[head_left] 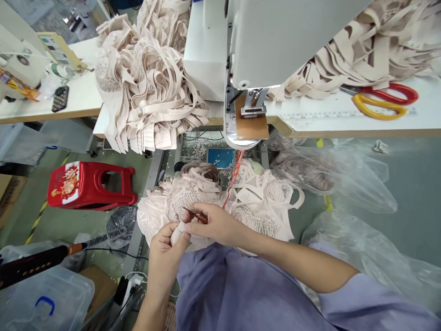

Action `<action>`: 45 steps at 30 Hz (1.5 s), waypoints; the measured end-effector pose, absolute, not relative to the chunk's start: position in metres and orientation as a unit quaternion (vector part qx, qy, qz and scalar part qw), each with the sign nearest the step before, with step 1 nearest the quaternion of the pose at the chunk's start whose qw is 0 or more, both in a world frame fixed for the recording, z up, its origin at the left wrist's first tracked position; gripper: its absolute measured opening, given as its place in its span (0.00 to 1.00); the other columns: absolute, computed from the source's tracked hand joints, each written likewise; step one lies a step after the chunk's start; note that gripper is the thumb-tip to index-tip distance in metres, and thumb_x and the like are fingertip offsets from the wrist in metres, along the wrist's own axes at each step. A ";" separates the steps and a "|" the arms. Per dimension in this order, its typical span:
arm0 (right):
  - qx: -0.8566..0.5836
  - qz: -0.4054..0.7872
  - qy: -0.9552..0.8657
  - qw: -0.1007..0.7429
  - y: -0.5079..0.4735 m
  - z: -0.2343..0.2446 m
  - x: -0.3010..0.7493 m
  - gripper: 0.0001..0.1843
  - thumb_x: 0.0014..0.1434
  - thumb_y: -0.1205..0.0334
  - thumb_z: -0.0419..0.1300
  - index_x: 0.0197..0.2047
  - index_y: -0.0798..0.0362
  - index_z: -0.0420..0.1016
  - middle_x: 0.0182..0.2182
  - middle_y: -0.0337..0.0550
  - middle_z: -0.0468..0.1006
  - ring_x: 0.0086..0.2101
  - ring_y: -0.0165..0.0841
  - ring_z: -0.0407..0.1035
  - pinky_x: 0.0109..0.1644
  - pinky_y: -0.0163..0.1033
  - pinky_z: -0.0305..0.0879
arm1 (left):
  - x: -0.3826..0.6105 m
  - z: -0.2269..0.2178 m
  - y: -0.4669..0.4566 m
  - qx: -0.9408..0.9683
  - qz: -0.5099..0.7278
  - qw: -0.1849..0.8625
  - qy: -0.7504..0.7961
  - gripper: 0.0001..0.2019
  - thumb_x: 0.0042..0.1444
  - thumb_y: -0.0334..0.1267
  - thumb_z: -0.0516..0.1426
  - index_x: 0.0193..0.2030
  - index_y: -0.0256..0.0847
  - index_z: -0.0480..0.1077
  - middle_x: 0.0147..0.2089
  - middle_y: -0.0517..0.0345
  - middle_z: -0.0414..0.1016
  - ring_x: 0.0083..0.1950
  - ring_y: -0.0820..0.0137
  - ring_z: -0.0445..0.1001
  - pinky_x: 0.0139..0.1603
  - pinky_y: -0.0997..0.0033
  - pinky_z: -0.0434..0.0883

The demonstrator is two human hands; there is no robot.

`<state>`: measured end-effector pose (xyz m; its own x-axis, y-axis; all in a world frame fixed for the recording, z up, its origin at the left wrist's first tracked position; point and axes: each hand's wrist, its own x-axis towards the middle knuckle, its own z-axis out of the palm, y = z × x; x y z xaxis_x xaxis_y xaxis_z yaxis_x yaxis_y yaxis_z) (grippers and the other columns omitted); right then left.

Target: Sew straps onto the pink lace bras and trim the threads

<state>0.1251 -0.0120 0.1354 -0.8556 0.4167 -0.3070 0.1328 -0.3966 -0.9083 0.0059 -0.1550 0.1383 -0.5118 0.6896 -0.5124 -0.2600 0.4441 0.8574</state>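
My left hand point(167, 246) is closed on a small beige fabric end point(177, 233), pinched between thumb and fingers. In my right hand point(220, 225) is a pair of thread snips point(199, 217), its dark tip pointing left over the fabric. The right thumb and fingertips meet the same fabric end. A red-orange cord point(234, 177) runs from below the sewing machine down towards my right hand. Beige lace bras point(186, 198) lie heaped in front of me, just beyond both hands. A white label point(245, 195) shows on the right part of this heap.
Above stands a sewing machine point(253, 112). Piled bras point(148, 92) hang over the table edge at left; beige straps point(330, 69) and red-and-yellow scissors point(382, 100) lie at right. A red stool point(91, 186) stands left; plastic bags point(358, 243) are at right.
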 end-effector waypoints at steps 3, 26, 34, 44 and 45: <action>-0.248 0.817 -0.512 0.094 -0.013 0.133 0.124 0.05 0.56 0.63 0.63 0.36 0.55 0.75 0.30 0.36 0.72 0.31 0.28 0.64 0.35 0.33 0.61 | 0.006 0.138 -0.154 0.143 0.510 0.476 0.702 0.14 0.52 0.45 0.68 0.38 0.37 0.77 0.24 0.66 0.68 0.25 0.79 0.58 0.27 0.81 0.59; -0.252 0.808 -0.526 0.081 -0.009 0.118 0.136 0.09 0.58 0.58 0.60 0.38 0.54 0.73 0.27 0.36 0.71 0.28 0.29 0.64 0.33 0.34 0.61 | 0.010 0.148 -0.143 0.095 0.542 0.501 0.668 0.15 0.48 0.45 0.71 0.37 0.37 0.78 0.18 0.71 0.63 0.20 0.82 0.54 0.22 0.83 0.56; -0.333 0.533 -0.769 0.116 0.028 0.092 0.174 0.19 0.63 0.54 0.56 0.55 0.51 0.73 0.52 0.51 0.76 0.49 0.44 0.72 0.54 0.49 0.68 | 0.009 0.149 -0.143 0.105 0.540 0.492 0.675 0.13 0.49 0.44 0.70 0.35 0.38 0.77 0.19 0.70 0.64 0.21 0.82 0.55 0.23 0.83 0.58; -0.328 0.403 -0.840 0.158 0.033 0.068 0.212 0.21 0.68 0.55 0.54 0.62 0.46 0.66 0.59 0.52 0.70 0.59 0.47 0.66 0.62 0.56 0.66 | 0.013 0.151 -0.139 0.097 0.555 0.478 0.674 0.13 0.47 0.44 0.70 0.33 0.37 0.77 0.18 0.70 0.61 0.21 0.81 0.52 0.23 0.81 0.56; -0.324 0.405 -0.840 0.157 0.031 0.070 0.213 0.21 0.68 0.55 0.54 0.62 0.47 0.66 0.59 0.52 0.71 0.59 0.47 0.67 0.61 0.55 0.67 | 0.013 0.151 -0.138 0.095 0.557 0.475 0.675 0.13 0.47 0.44 0.70 0.33 0.37 0.77 0.19 0.70 0.61 0.21 0.81 0.52 0.23 0.81 0.56</action>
